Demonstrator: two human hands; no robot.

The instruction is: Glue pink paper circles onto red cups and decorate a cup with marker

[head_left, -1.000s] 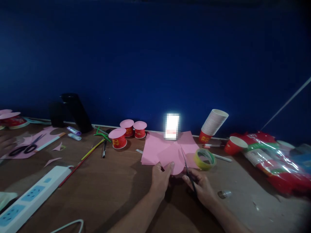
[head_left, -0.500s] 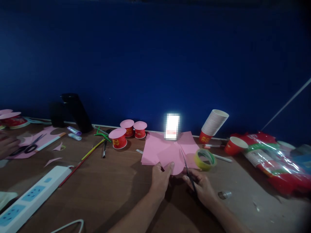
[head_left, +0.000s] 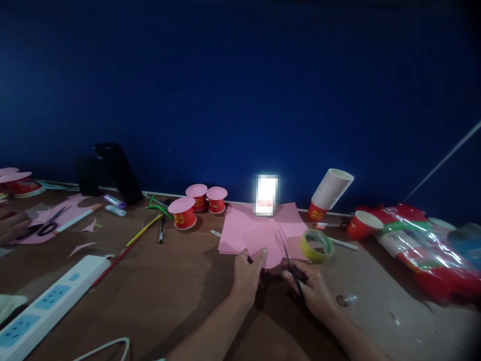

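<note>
Between thumb and fingers, my left hand (head_left: 248, 273) pinches a pink paper piece (head_left: 268, 245) with a rounded lower edge. My right hand (head_left: 310, 286) is closed around dark-handled scissors (head_left: 293, 271), whose blades point up and away along the paper's right edge. Whether the blades touch the paper I cannot tell. Behind both hands lies a stack of pink paper sheets (head_left: 233, 233). A roll of yellowish tape (head_left: 316, 246) lies at the stack's right corner, close to my right hand.
Red paper cups with pink discs on top (head_left: 182, 215) stand left of the stack. Leaning cups (head_left: 330, 193), a single red cup (head_left: 364, 225) and a shiny plastic pack (head_left: 417, 245) are at right. A power strip (head_left: 56, 296) and another person's hand (head_left: 13, 225) are at left.
My hands, the pink paper and the scissors stay almost where they were. The view has shifted very slightly.
</note>
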